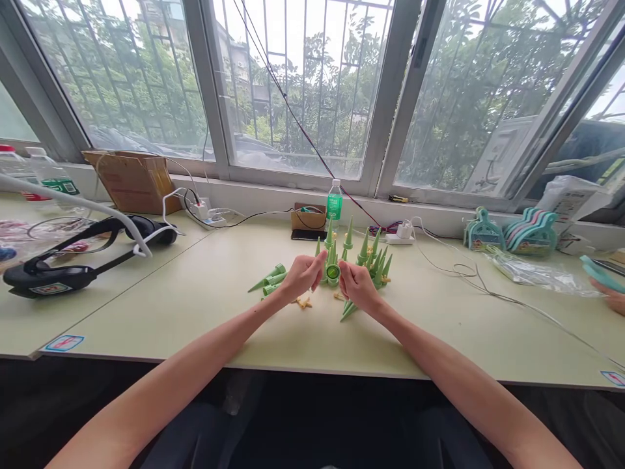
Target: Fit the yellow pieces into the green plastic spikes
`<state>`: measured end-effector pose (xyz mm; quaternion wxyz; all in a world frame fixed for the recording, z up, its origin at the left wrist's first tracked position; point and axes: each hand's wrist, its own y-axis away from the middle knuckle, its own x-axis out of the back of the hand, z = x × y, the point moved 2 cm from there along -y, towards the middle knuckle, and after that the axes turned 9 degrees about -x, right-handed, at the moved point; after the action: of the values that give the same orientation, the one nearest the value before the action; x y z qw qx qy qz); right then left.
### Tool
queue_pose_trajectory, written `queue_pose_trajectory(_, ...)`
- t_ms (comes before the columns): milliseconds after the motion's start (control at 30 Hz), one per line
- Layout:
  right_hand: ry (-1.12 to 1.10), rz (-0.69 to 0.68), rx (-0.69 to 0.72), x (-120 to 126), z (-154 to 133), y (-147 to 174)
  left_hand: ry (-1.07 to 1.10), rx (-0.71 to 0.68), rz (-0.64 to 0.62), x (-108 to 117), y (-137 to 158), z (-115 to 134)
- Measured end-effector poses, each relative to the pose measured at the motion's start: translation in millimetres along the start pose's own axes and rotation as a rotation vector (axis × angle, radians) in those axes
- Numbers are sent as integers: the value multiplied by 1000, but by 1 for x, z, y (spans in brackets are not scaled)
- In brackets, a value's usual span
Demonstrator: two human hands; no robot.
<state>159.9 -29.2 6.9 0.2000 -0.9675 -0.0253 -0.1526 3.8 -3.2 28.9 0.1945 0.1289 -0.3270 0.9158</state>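
My left hand [305,275] and my right hand [359,285] are closed close together above the middle of the table. Between their fingertips is a green plant watering spike [333,273], its round open end facing me. My fingers cover its sides, and its tip is out of sight. Behind and right of my hands stand several more green spikes [387,264] with small yellow valves. Left of my left hand, a few spikes [273,277] lie on their sides. Loose yellow valves [305,302] rest on the tabletop, nearer to me.
A bottle [334,203], a small cardboard box [308,216] and a phone [307,234] stand or lie at the back. A black headset [53,273] sits at left. Clothes hangers [532,231], plastic bags and a white cable [498,293] are at right, beside another person's hand [608,296].
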Motion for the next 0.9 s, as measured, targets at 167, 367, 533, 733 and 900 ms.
queue_pose_trajectory(167,19,17,3,1,-1,0,162,205,-201,-6,1,1)
queue_pose_trajectory(367,4,14,3,1,-1,0,197,212,-191,-4,2,4)
queue_pose_trajectory(533,-3,-9,-15,0,2,-1,180,185,-191,-3,2,2)
queue_pose_trajectory(733,-19,-34,-27,0,3,-1,167,167,-189,-1,2,-1)
queue_pose_trajectory(900,-24,-55,-29,1,1,0,166,125,-191,0,1,-5)
